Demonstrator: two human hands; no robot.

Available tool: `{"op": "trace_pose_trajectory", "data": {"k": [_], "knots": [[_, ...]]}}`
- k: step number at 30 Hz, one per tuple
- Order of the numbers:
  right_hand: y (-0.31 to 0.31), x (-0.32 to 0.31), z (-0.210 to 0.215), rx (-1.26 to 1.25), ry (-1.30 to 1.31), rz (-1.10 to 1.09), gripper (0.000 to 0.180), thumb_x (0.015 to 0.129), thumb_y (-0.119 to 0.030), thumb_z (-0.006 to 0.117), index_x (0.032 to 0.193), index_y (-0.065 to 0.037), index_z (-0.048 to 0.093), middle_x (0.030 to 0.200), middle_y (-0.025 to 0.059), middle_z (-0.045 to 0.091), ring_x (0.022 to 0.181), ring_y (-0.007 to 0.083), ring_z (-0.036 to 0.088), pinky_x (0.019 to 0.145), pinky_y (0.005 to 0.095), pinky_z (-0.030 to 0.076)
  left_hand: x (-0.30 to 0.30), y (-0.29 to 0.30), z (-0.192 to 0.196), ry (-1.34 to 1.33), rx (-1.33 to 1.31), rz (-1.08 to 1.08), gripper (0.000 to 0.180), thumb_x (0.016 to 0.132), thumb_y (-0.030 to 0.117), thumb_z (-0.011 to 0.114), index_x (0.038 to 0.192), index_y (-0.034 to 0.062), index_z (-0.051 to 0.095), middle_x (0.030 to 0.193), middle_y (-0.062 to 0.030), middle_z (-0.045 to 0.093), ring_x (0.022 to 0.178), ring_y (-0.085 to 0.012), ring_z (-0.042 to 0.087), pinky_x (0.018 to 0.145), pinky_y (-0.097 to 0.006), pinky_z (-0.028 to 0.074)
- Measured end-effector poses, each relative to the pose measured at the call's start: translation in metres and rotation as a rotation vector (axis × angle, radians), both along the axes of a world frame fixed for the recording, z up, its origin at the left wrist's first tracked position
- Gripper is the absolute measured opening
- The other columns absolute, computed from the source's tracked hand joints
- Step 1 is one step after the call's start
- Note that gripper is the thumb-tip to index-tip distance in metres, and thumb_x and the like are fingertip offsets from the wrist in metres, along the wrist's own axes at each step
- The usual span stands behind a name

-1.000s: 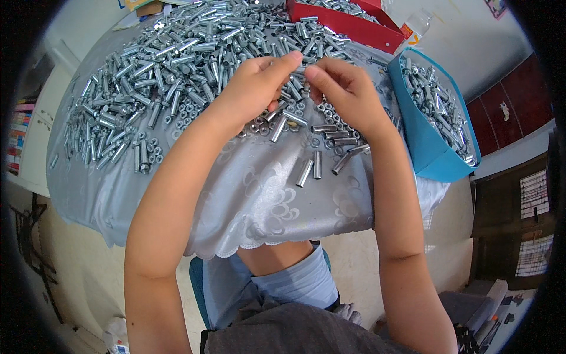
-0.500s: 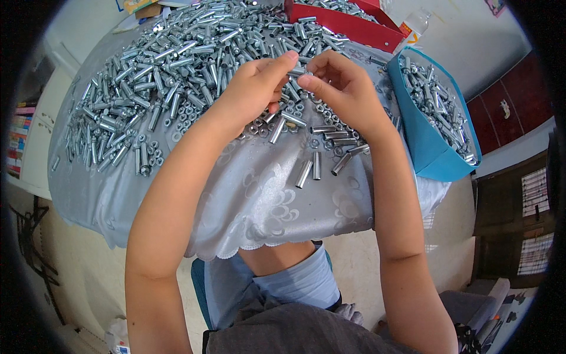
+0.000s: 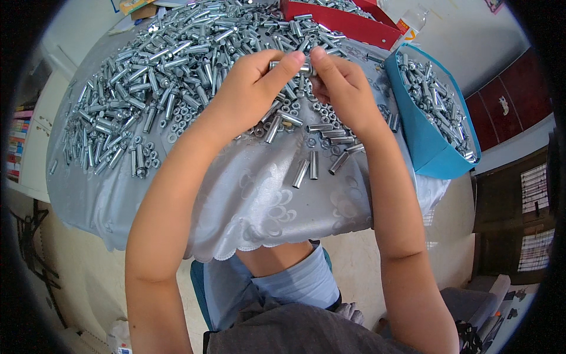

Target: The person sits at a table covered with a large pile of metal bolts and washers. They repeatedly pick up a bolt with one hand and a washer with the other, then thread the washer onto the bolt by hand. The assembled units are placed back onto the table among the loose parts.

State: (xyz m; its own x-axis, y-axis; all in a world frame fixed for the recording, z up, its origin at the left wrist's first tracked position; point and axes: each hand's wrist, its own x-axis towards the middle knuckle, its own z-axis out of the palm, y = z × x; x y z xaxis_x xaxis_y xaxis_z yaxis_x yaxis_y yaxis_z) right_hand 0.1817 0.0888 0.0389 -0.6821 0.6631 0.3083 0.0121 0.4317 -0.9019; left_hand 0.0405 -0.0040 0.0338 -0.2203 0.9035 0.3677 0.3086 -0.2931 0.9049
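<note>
My left hand (image 3: 247, 88) is closed around a shiny metal sleeve anchor (image 3: 306, 69), which lies roughly sideways above the table. At its right end, the thumb and fingers of my right hand (image 3: 345, 85) pinch it, partly hiding that end. Below my hands are loose nuts and washers (image 3: 288, 110) and several short metal sleeves (image 3: 313, 165). Behind and left of them spreads a large heap of sleeve anchors (image 3: 177, 59).
A silvery patterned cloth (image 3: 242, 206) covers the round table. To the right stands a blue bin (image 3: 433, 150) full of anchors; a red box (image 3: 354, 26) with more metal parts is at the back. Beside it is a clear plastic bottle (image 3: 414, 22).
My right hand has turned and its thumb has moved up to the end of the anchor. Both hands have come closer together, and the view has shifted slightly.
</note>
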Motion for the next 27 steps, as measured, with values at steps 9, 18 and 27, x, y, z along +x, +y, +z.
{"op": "trace_pose_trajectory", "data": {"k": [9,18,27], "knots": [[0.014,0.005,0.010,-0.069,0.181,-0.136,0.036,0.090,-0.030,0.051,0.069,-0.002,0.056,0.052,-0.0031,0.040,0.048,0.0047,0.036,0.045,0.0195,0.027,-0.002,-0.009,0.010,0.058,-0.412,-0.227,0.033,0.085,0.035,0.057,0.069,0.0073,0.055,0.056,0.0052,0.042,0.047,-0.0041,0.037,0.043,-0.021,0.030],[0.014,0.007,0.010,-0.051,0.207,-0.179,0.033,0.089,-0.029,0.054,0.070,-0.002,0.057,0.053,-0.0032,0.043,0.048,0.0041,0.036,0.044,0.0193,0.027,-0.054,0.009,0.002,-0.681,0.055,0.401,0.048,0.075,0.042,0.069,0.094,0.0027,0.048,0.069,0.0004,0.049,0.055,-0.0069,0.042,0.050,-0.022,0.036],[0.016,0.006,0.007,0.001,0.172,-0.238,0.032,0.088,-0.028,0.055,0.070,-0.002,0.058,0.053,-0.0033,0.044,0.047,0.0035,0.037,0.044,0.0189,0.027,-0.025,0.012,-0.016,0.393,0.177,0.302,0.016,0.075,0.014,0.062,0.089,0.0056,0.060,0.079,-0.0042,0.059,0.065,-0.0161,0.054,0.063,-0.027,0.044]]}}
